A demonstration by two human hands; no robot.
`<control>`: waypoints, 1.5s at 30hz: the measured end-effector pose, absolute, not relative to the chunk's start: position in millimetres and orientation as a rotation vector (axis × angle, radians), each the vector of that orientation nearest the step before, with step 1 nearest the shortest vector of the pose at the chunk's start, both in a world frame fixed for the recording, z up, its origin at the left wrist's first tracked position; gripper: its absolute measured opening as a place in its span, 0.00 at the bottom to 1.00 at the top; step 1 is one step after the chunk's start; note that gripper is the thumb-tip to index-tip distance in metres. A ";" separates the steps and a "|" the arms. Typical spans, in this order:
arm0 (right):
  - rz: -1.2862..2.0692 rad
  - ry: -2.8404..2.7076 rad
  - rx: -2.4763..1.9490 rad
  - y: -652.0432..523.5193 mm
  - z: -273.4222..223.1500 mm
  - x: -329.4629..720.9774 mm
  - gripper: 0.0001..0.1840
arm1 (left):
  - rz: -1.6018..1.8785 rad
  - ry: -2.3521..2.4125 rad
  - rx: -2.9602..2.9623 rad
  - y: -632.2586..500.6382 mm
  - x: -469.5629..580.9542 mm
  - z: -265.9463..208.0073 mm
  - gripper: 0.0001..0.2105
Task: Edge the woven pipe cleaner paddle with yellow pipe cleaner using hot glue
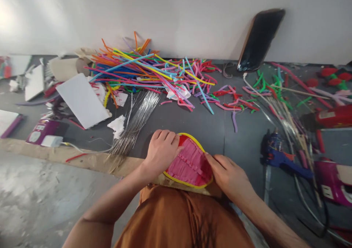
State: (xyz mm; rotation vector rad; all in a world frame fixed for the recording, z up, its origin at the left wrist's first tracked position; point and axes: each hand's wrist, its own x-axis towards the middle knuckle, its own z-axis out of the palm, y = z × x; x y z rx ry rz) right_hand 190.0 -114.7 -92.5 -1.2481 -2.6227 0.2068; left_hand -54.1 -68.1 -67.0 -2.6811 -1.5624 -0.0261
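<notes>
A pink and red oval craft piece [189, 162] lies at the table's front edge, close to my body. Yellow pipe cleaner [189, 185] runs around its rim, and a ruffled seam crosses its pink middle. My left hand [163, 151] is closed over the piece's left end, with the thumb on its face and the fingers curled at the upper edge. On the right end, my right hand [229, 173] pinches the rim with its fingers pressed together. The fingertips under the piece are hidden.
A heap of coloured pipe cleaners [148, 70] lies along the wall, above a bundle of thin wires [137, 123]. To the left lies a white board [84, 101]. A phone [260, 41] leans on the wall, its cable trailing. A blue glue gun [283, 160] stands at right.
</notes>
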 end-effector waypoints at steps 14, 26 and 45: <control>0.193 -2.662 -1.317 -116.9 -98.6 183.0 0.21 | -0.168 -1.678 -2.720 -60.2 -59.6 -69.6 0.09; 0.185 -2.665 -1.354 -119.6 -103.3 183.8 0.20 | 0.360 -1.109 -2.881 -45.2 -39.8 -54.8 0.06; 0.293 -2.675 -1.552 -113.5 -87.7 172.0 0.18 | 0.206 -1.734 -2.756 -55.5 -50.1 -48.6 0.12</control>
